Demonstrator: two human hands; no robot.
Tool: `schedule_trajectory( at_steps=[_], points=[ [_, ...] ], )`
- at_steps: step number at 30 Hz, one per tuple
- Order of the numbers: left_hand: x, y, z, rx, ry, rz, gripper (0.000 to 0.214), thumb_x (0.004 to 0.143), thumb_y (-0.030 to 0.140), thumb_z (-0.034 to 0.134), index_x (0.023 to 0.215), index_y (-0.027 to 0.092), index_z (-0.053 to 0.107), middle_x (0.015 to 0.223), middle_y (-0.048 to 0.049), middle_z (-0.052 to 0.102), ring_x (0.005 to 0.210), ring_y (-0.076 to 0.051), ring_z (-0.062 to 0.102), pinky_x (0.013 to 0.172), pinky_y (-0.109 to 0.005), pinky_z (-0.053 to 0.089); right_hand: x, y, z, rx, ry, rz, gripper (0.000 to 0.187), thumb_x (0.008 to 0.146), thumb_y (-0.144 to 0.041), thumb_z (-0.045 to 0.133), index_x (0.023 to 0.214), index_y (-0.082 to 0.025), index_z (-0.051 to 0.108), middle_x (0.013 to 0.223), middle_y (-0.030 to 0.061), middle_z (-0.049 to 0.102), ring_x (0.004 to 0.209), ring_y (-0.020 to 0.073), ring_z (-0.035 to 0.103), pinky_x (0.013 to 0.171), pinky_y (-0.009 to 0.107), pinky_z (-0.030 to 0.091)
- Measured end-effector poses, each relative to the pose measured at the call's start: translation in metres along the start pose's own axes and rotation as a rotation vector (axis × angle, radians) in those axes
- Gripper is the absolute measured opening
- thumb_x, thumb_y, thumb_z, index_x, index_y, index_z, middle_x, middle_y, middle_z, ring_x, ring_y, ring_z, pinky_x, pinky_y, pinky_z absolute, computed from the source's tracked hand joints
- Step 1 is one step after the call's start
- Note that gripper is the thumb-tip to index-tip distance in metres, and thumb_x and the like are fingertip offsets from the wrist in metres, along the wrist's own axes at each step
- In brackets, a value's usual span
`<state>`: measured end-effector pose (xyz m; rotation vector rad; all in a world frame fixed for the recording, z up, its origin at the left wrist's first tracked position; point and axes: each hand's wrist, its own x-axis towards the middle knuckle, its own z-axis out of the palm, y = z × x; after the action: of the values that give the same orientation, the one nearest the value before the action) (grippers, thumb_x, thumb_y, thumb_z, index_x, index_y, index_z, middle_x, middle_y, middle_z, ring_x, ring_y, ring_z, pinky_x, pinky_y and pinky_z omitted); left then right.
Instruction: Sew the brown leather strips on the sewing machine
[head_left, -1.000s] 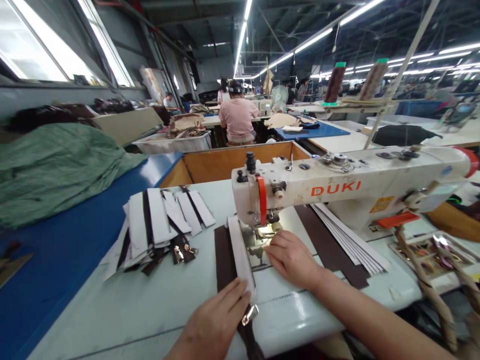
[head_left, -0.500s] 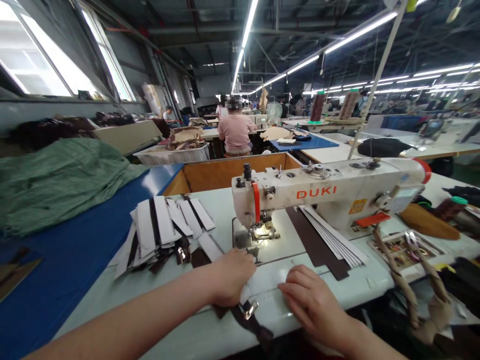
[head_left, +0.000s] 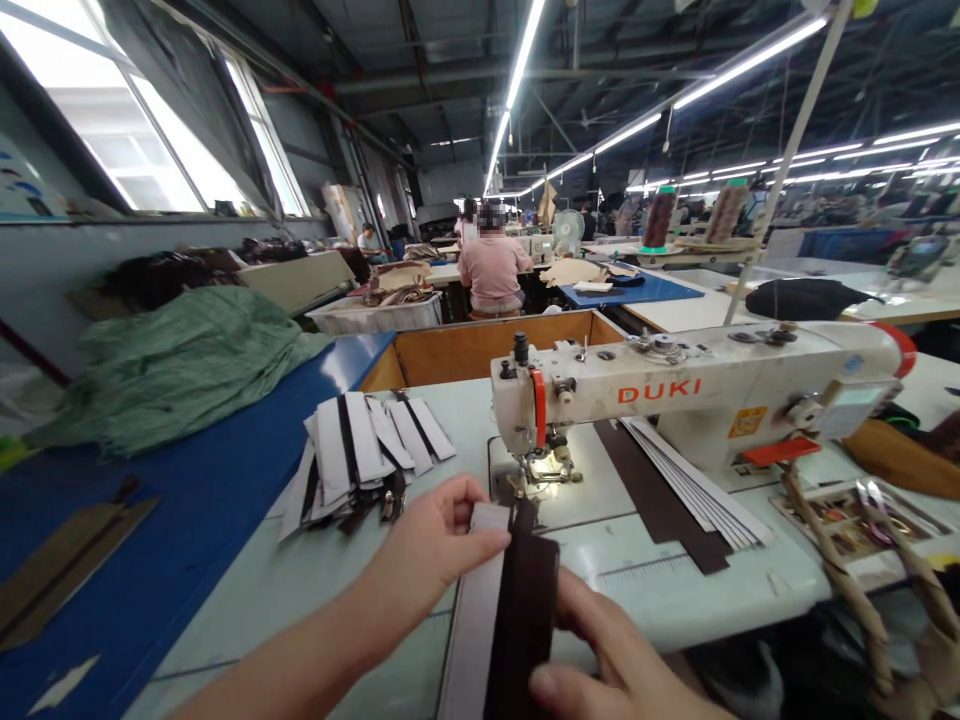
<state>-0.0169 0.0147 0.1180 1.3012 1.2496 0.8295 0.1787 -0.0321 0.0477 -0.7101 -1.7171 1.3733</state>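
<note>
A zipper strip [head_left: 517,610], white-backed on one side and dark brown on the other, is held up in front of the sewing machine. My left hand [head_left: 435,540] pinches the top of its white edge between thumb and fingers. On the other side, my right hand [head_left: 600,650] grips the dark edge, with the thumb in front and fingers partly hidden behind. The strip's lower end runs out of view. Just beyond it is the lit needle area of the white sewing machine [head_left: 592,395]. A pile of similar zipper strips [head_left: 352,450] lies to the left.
Right of the needle, white strips [head_left: 675,470] lie on a dark brown piece [head_left: 652,500]. A tray of small parts and scissors [head_left: 862,520] sits at the right. Green cloth [head_left: 202,360] covers part of the blue table [head_left: 232,510]. A person in pink [head_left: 493,270] sits ahead.
The zipper strip has been lifted off the table and turned toward me. Both hands now hold it, where my right hand was empty before. The view has shifted left.
</note>
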Motion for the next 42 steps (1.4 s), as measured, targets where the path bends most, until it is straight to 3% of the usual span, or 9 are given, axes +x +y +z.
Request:
schedule_trajectory(
  at_steps=[3,6,11,16,22,27,34,38,42],
  points=[
    [-0.006,-0.033,0.005,-0.221,0.114,-0.074,0.036,0.058,0.029,0.075,0.08,0.021,0.047,0.067,0.0044,0.063,0.057,-0.012,0.058,0.052,-0.021,0.04,0.025,0.004,0.022,0.248,0.059,0.084,0.039,0.08,-0.023,0.061,0.119,-0.023,0.06,0.114,0.0037,0.065,0.112,0.0248,0.057,0.096,0.038,0.043],
    [-0.004,-0.056,0.005,-0.36,0.161,-0.097,0.046,0.058,0.026,0.076,0.096,0.021,0.05,0.083,-0.0004,0.069,0.068,-0.016,0.066,0.059,-0.025,0.047,0.035,0.015,0.032,0.275,0.016,0.212,0.025,0.075,-0.016,0.059,0.099,-0.019,0.067,0.096,0.0017,0.069,0.096,0.0233,0.062,0.088,0.035,0.046],
    [0.019,-0.064,-0.011,-0.242,0.286,-0.013,0.049,0.059,0.028,0.076,0.098,0.018,0.049,0.076,-0.0029,0.07,0.069,-0.019,0.069,0.066,-0.031,0.051,0.041,0.031,0.03,0.268,-0.093,0.315,0.018,0.069,-0.019,0.06,0.086,-0.017,0.064,0.08,-0.0011,0.065,0.078,0.0186,0.059,0.078,0.031,0.046],
    [0.057,-0.066,-0.031,-0.129,0.376,0.067,0.054,0.056,0.03,0.077,0.101,0.018,0.05,0.07,0.0029,0.066,0.067,-0.017,0.066,0.071,-0.031,0.051,0.064,0.05,0.023,0.129,-0.062,0.402,0.015,0.07,-0.018,0.057,0.084,-0.017,0.06,0.074,-0.0032,0.062,0.067,0.0145,0.057,0.067,0.026,0.047],
    [0.104,-0.079,-0.036,0.047,0.383,0.115,0.044,0.053,0.035,0.074,0.09,0.018,0.058,0.062,0.0042,0.061,0.064,-0.02,0.065,0.064,-0.032,0.052,0.086,0.062,0.014,-0.212,0.001,0.432,0.013,0.073,-0.009,0.059,0.083,-0.017,0.061,0.075,-0.0021,0.065,0.064,0.0133,0.06,0.057,0.021,0.045],
    [0.127,-0.09,-0.039,0.248,0.435,0.145,0.038,0.056,0.035,0.07,0.089,0.02,0.062,0.066,0.002,0.063,0.069,-0.022,0.064,0.067,-0.032,0.05,0.068,0.044,-0.018,-0.618,-0.001,0.46,0.011,0.078,-0.02,0.064,0.089,-0.018,0.066,0.057,-0.0029,0.062,0.05,0.0137,0.058,0.052,0.022,0.041],
    [0.137,-0.097,-0.043,0.484,0.456,0.177,0.038,0.065,0.04,0.06,0.097,0.02,0.062,0.081,-0.0031,0.067,0.077,-0.024,0.065,0.075,-0.035,0.051,0.034,0.02,-0.101,-1.276,0.218,0.489,0.011,0.083,-0.016,0.057,0.093,-0.013,0.06,0.097,0.0165,0.064,0.095,0.0298,0.059,0.076,0.037,0.044],
    [0.132,-0.1,-0.043,0.605,0.49,0.248,0.041,0.069,0.044,0.053,0.098,0.017,0.061,0.105,-0.0118,0.065,0.099,-0.03,0.061,0.092,-0.044,0.046,0.033,0.027,-0.112,-1.439,0.211,0.534,0.014,0.078,-0.006,0.056,0.09,-0.014,0.056,0.095,0.0164,0.062,0.091,0.0281,0.06,0.072,0.035,0.046],
    [0.111,-0.101,-0.047,0.707,0.497,0.34,0.035,0.071,0.042,0.052,0.096,0.02,0.063,0.117,-0.0107,0.062,0.117,-0.032,0.052,0.104,-0.048,0.036,0.037,0.037,-0.111,-1.493,0.205,0.547,0.018,0.076,-0.003,0.054,0.091,-0.014,0.053,0.092,0.0163,0.062,0.088,0.027,0.061,0.071,0.033,0.046]
  ],
)
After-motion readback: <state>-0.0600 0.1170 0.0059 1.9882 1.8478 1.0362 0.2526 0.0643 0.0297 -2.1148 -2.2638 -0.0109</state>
